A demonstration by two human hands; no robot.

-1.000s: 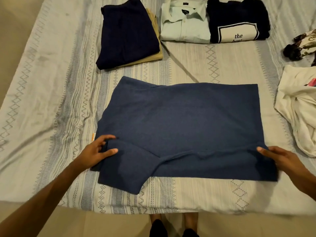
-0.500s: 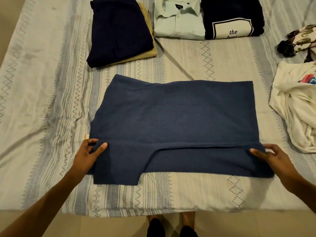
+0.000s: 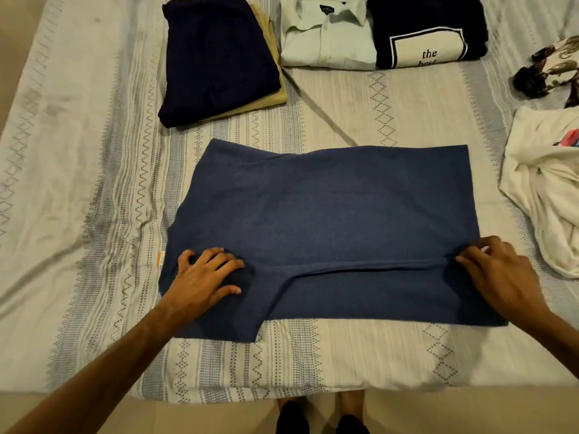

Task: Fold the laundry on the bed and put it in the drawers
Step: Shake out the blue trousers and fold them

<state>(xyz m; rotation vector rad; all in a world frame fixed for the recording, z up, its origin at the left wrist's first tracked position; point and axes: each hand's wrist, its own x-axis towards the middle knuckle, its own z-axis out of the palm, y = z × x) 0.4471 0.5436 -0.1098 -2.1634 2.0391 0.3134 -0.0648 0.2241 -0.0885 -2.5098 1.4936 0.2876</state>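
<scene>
Bed (image 3: 78, 183): patterned sheet, filling the frame; bare floor along the lower edge.

Left hand (image 3: 205, 277), lower left of centre: fingers spread and nearly straight, pressed flat on the sleeve end of the shirt; nothing pinched. Risk: palm dragging the cloth sideways and skewing the near flap just laid over.

Blue shirt (image 3: 329, 208), centre of the frame: spread flat, near edge folded up into a ridge running between the two hands, sleeve jutting toward the lower edge by the left hand. Risk: sleeve left outside the fold, giving a lumpy bundle; ridge creasing crooked if one side is pulled harder than the other.

Dark folded trousers (image 3: 216, 57), upper left, lying on a tan garment (image 3: 275, 92). Pale shirt (image 3: 326, 42) and dark printed top (image 3: 426, 29), upper centre, both folded, touching side by side. Risk: a wide sweep of the blue shirt knocking these piles.

Right hand (image 3: 498, 274), lower right: fingers bent, tips bunching the fold's end; whether cloth is truly pinched cannot be told. Risk: grip slipping, flap falling open.

White garment (image 3: 545, 189), right edge: crumpled, unfolded, just beside the blue shirt. Patterned cloth (image 3: 548, 70), upper right: bunched. Risk: white cloth caught up in the next fold.

Drawers: not in view.
</scene>
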